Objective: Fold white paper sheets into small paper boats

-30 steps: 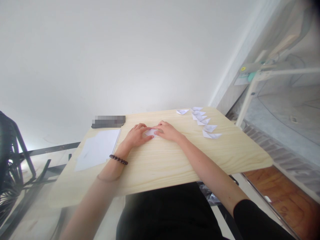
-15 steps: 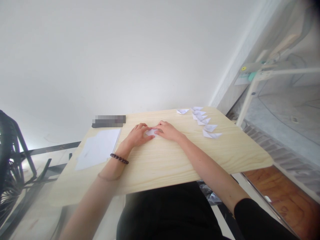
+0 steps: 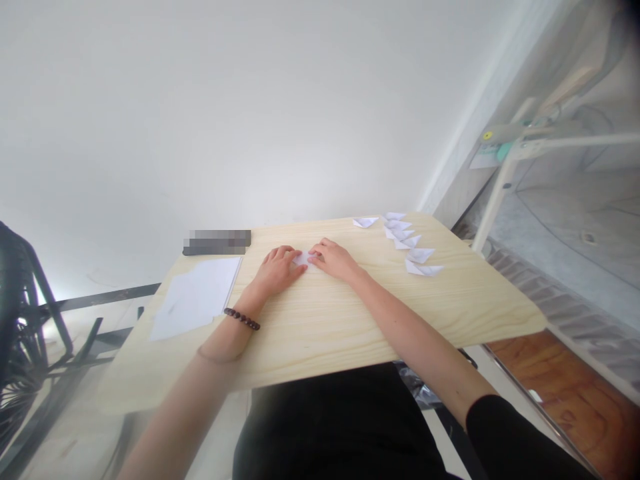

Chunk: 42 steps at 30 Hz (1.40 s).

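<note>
In the head view, the left hand (image 3: pixel 279 270) and right hand (image 3: pixel 336 259) grasp a small paper piece (image 3: pixel 306 259) between them on the table (image 3: pixel 320 327), apparently part-folded. Paper boats (image 3: pixel 423 269) at right look finished; white sheets (image 3: pixel 203 293) at left remain unfolded.

A small piece of plain white paper (image 3: pixel 305 259), apparently folded, lies low on a pale wood-grain tabletop (image 3: pixel 320 327), near the middle. It sits between the left hand (image 3: pixel 279 270) and right hand (image 3: pixel 336 260), whose fingers cover both its ends, so its full outline and creases cannot be made out.
</note>
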Each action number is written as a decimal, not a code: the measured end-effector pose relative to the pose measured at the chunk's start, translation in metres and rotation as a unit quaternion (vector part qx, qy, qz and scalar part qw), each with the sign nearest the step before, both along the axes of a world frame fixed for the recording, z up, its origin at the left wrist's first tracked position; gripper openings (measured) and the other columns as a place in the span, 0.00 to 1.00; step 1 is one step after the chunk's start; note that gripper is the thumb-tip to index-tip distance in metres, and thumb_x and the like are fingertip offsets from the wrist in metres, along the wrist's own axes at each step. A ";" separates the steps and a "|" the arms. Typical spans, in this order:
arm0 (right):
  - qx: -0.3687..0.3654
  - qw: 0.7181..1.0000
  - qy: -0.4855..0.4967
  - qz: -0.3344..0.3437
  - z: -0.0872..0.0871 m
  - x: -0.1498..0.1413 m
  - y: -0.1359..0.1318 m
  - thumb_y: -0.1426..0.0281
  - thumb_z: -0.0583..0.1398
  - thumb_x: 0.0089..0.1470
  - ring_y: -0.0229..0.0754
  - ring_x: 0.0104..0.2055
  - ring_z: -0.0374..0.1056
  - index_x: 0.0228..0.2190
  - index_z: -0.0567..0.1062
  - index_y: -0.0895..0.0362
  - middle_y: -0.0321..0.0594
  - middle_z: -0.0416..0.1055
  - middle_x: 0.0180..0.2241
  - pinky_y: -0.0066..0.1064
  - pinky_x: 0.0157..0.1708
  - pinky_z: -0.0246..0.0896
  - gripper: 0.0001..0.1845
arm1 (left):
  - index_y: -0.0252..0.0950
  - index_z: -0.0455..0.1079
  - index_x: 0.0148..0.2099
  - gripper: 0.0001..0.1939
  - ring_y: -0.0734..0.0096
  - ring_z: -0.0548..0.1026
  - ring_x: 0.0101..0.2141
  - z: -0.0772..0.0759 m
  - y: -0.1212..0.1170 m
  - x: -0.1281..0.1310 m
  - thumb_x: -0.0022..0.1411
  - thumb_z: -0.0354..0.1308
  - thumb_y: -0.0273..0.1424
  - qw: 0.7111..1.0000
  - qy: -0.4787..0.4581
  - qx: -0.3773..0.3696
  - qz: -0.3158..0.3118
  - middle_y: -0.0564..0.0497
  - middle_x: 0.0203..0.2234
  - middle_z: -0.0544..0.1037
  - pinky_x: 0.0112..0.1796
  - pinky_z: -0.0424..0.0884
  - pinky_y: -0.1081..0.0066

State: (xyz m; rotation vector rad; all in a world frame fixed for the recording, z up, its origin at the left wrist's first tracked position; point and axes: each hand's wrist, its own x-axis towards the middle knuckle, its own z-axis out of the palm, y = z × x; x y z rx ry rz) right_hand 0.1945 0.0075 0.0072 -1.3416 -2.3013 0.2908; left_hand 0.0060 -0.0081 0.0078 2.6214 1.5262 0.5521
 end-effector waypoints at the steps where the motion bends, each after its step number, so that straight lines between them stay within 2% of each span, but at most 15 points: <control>1: 0.003 1.000 -0.001 -0.011 0.000 -0.001 0.000 0.62 0.53 0.52 0.35 0.39 0.63 0.39 0.70 0.55 0.40 0.63 0.37 0.26 0.40 0.55 0.15 | 0.39 0.60 0.52 0.23 0.61 0.61 0.47 0.001 0.000 0.001 0.57 0.45 0.45 1.000 0.000 -0.003 0.007 0.46 0.48 0.63 0.48 0.58 0.61; 9: 0.003 0.999 -0.018 -0.045 0.002 -0.004 0.001 0.60 0.55 0.50 0.36 0.36 0.64 0.31 0.72 0.56 0.39 0.65 0.34 0.26 0.36 0.55 0.13 | 0.40 0.64 0.42 0.18 0.61 0.64 0.45 0.006 -0.001 0.004 0.55 0.47 0.45 0.999 -0.004 -0.014 0.047 0.49 0.43 0.67 0.42 0.64 0.63; 15: 0.007 0.999 -0.014 -0.051 0.003 -0.005 -0.002 0.60 0.55 0.50 0.35 0.35 0.63 0.31 0.71 0.56 0.39 0.65 0.34 0.25 0.36 0.55 0.13 | 0.40 0.63 0.42 0.18 0.61 0.65 0.45 0.007 -0.002 0.003 0.54 0.48 0.46 0.998 -0.008 -0.015 0.054 0.50 0.43 0.69 0.40 0.65 0.63; 19: 0.012 0.997 -0.046 -0.055 0.006 -0.004 -0.004 0.62 0.53 0.52 0.37 0.36 0.63 0.29 0.72 0.56 0.39 0.65 0.34 0.26 0.35 0.54 0.12 | 0.40 0.65 0.40 0.17 0.61 0.65 0.45 0.007 0.000 0.003 0.54 0.49 0.46 0.998 -0.004 -0.014 0.060 0.50 0.43 0.69 0.40 0.65 0.64; 24: 0.011 0.998 -0.055 -0.034 0.006 0.000 -0.004 0.65 0.51 0.54 0.37 0.37 0.63 0.31 0.72 0.55 0.40 0.66 0.34 0.26 0.36 0.54 0.12 | 0.40 0.65 0.39 0.16 0.62 0.66 0.44 0.006 0.001 0.000 0.55 0.48 0.44 0.999 -0.005 -0.011 0.042 0.50 0.42 0.69 0.42 0.64 0.65; 30: 0.006 1.000 0.002 -0.012 0.000 0.003 0.001 0.66 0.53 0.52 0.34 0.36 0.63 0.33 0.71 0.56 0.39 0.65 0.34 0.24 0.38 0.54 0.10 | 0.38 0.62 0.44 0.18 0.62 0.65 0.45 0.006 0.000 0.000 0.55 0.48 0.43 0.998 -0.013 -0.014 0.055 0.49 0.41 0.69 0.42 0.63 0.65; 37: 0.008 1.000 0.005 0.002 0.001 0.004 0.003 0.66 0.53 0.52 0.36 0.37 0.63 0.32 0.75 0.56 0.40 0.66 0.34 0.25 0.39 0.53 0.12 | 0.39 0.65 0.38 0.14 0.62 0.66 0.44 0.009 -0.001 0.003 0.55 0.48 0.42 0.998 0.003 -0.020 0.062 0.49 0.43 0.69 0.41 0.64 0.66; 42: 0.003 0.999 0.026 0.032 0.000 0.009 0.004 0.68 0.54 0.52 0.34 0.33 0.63 0.34 0.75 0.56 0.40 0.66 0.34 0.25 0.38 0.54 0.11 | 0.39 0.66 0.39 0.15 0.63 0.66 0.44 0.010 -0.003 0.003 0.55 0.49 0.43 0.998 0.004 -0.013 0.059 0.50 0.42 0.69 0.41 0.63 0.66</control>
